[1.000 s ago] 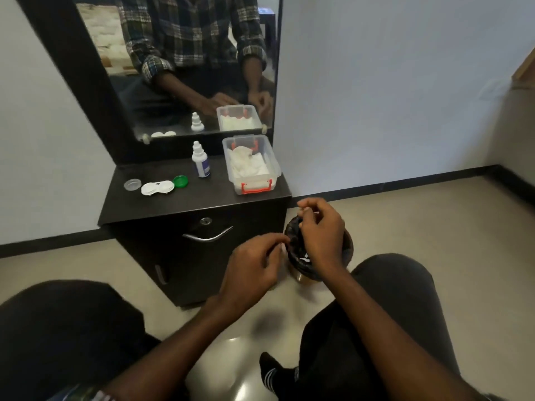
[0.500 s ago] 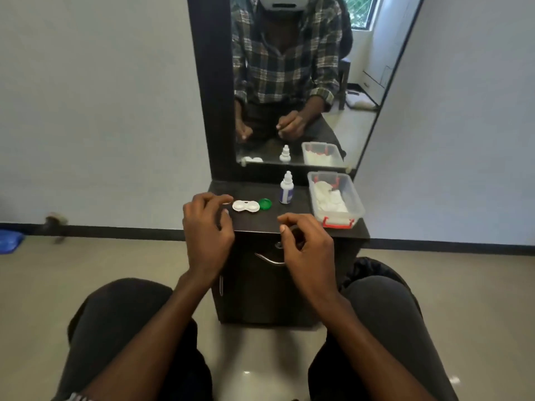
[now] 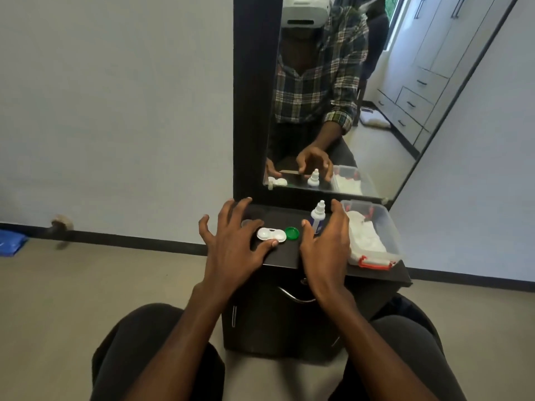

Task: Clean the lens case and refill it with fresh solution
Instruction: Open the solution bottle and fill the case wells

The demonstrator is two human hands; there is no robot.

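A white two-well lens case (image 3: pixel 271 234) lies on the dark cabinet top (image 3: pixel 282 254), with a green cap (image 3: pixel 291 233) just to its right. My left hand (image 3: pixel 231 244) hovers over the case's left side with fingers spread; its thumb tip lies at the case's front edge. A small white solution bottle (image 3: pixel 317 217) with a blue label stands upright behind my right hand (image 3: pixel 325 247). That hand is spread open, its fingers reaching up beside the bottle without gripping it.
A clear plastic box (image 3: pixel 389 227) with red latches holds white tissues at the cabinet's right end. A mirror (image 3: pixel 333 111) in a black frame rises behind. A round clear cap (image 3: pixel 246 223) shows partly behind my left hand. My knees flank the cabinet.
Both hands moved forward over the cabinet top and opened from curled to spread fingers. The view closed in on the cabinet; one second ago my hands were over a dark bin on the floor.
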